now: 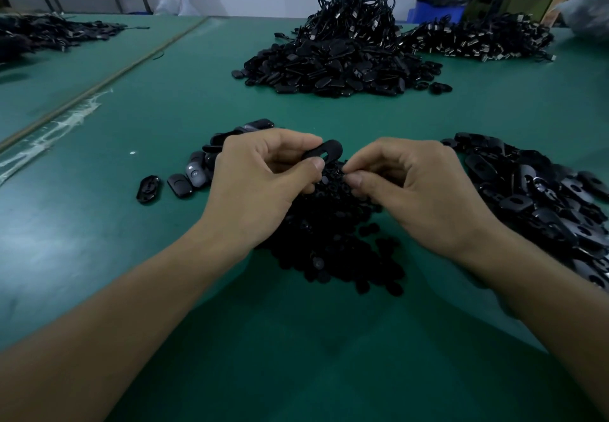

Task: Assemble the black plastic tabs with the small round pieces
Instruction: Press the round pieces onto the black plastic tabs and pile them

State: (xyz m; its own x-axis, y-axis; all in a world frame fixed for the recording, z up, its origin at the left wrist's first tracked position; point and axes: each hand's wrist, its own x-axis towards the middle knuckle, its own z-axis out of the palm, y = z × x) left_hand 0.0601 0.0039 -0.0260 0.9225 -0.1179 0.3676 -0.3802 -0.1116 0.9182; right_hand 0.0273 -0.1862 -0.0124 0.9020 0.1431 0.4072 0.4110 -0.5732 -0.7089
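My left hand (260,184) pinches a black oval plastic tab (324,150) between thumb and fingers, holding it up above a heap of small round black pieces (329,243) on the green table. My right hand (418,187) is just right of it, thumb and forefinger pinched together at the tab's lower edge; what they hold is too small and dark to make out. A pile of loose tabs (543,200) lies right of my right hand. A few tabs (179,184) lie flat left of my left hand.
A big mound of black tabs (333,69) sits mid-table, topped by a tangle of black cables (356,16). More cabled parts (478,39) spread at the far right, another dark pile (49,32) at the far left. A seam strip (99,85) crosses the green mat.
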